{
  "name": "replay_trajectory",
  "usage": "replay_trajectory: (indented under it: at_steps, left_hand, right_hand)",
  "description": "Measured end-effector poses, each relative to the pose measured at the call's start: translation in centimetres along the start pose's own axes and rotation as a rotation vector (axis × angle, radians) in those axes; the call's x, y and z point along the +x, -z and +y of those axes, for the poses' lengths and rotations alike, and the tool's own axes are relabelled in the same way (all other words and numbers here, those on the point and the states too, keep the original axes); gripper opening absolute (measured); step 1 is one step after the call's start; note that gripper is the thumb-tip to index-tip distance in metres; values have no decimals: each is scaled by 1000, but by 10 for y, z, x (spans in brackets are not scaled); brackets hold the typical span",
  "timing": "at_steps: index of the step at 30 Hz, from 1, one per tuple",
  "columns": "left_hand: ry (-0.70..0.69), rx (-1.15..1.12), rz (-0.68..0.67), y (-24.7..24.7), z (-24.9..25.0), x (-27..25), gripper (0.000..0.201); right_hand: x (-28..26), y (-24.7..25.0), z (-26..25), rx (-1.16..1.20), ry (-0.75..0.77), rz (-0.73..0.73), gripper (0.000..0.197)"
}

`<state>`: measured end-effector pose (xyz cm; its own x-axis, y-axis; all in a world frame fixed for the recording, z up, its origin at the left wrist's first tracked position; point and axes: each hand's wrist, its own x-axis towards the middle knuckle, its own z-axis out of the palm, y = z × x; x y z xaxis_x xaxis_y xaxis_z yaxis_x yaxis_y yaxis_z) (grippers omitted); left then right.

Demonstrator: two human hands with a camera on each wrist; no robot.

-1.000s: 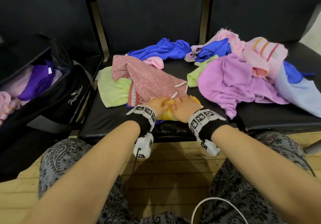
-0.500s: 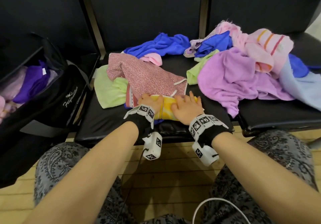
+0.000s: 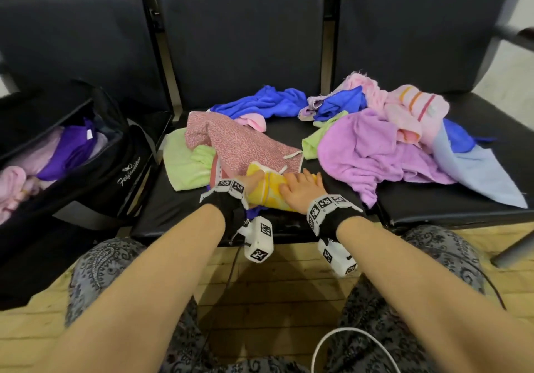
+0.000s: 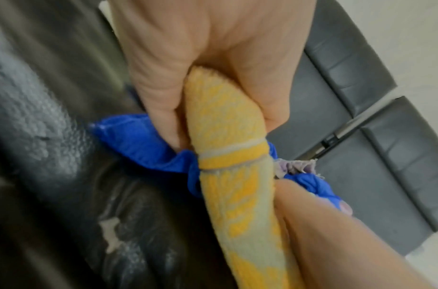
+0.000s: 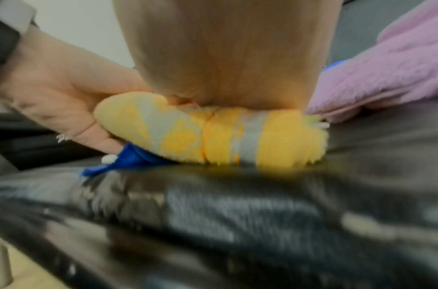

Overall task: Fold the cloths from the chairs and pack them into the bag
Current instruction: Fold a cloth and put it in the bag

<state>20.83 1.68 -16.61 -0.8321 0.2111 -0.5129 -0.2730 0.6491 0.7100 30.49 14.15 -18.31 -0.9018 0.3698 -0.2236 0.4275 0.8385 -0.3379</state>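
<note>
A black bag (image 3: pixel 95 170) is seen open far left of the yellow cloth (image 3: pixel 270 190), on the neighbouring seat, with purple and pale pink cloths already packed inside it. Nearer the yellow cloth, still to its left, a light green cloth (image 3: pixel 182 164) is spread on the black seat (image 3: pixel 173 213), and a pink speckled cloth (image 3: pixel 242 147) is draped partly over it, its near edge reaching the yellow cloth.

The yellow cloth itself is folded into a thick bundle at the front of the seat. Its left end is gripped by the left hand (image 3: pixel 252 181), fingers and thumb curled round the fold, as the left wrist view shows (image 4: pixel 200 68). A blue cloth (image 4: pixel 143 144) is glimpsed beneath the bundle; how far it extends cannot be told, since the view is blurred. The right half of the bundle is pressed down by the right hand (image 3: pixel 300 189), laid flat with fingers extended on top of it.

Behind the yellow cloth another blue cloth (image 3: pixel 265 102) is bunched near the seat back. To its right a lilac cloth (image 3: pixel 372 150) is heaped across the gap between two seats, with a pink striped cloth (image 3: pixel 416 109) behind that and a pale blue cloth (image 3: pixel 474 167) furthest right.
</note>
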Motion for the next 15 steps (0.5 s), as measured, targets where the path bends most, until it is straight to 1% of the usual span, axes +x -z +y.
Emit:
replay_trajectory:
  at_steps: [1,2,3,4,5,8,9,10,13,14,15]
  left_hand:
    - [-5,-93,6,0,-2,2,107]
    - [-24,-107,21,1,1,-4,117]
    - [-54,-109,25,3,8,-17,115]
    - [-93,-88,46,6,16,-29,101]
    - [-131,-58,66,11,24,-41,82]
    - [-296,-93,64,24,45,-61,35]
    - [-354,-116,62,29,48,-65,23]
    - [-404,-137,53,37,52,-71,23]
    - [-489,-163,-19,66,61,-91,33]
    - [-512,-159,-30,79,62,-97,38]
    - [-535,-168,-37,93,62,-102,43]
  right_hand:
    - [-2,6,-1,5,-5,-37,52]
    - [-6,15,-3,15,-15,-66,54]
    - [-4,20,-4,34,-35,-93,56]
    - [-6,28,-6,60,-39,-107,60]
    - [-8,38,-10,99,-42,-107,66]
    - [-14,66,-19,256,8,-36,95]
    - [-17,75,-21,265,36,-7,101]
    - [-23,87,-25,262,81,2,104]
    - [-37,120,-40,264,230,-34,99]
    - [-44,131,-50,245,291,-56,90]
    - [-49,138,-61,218,317,-81,77]
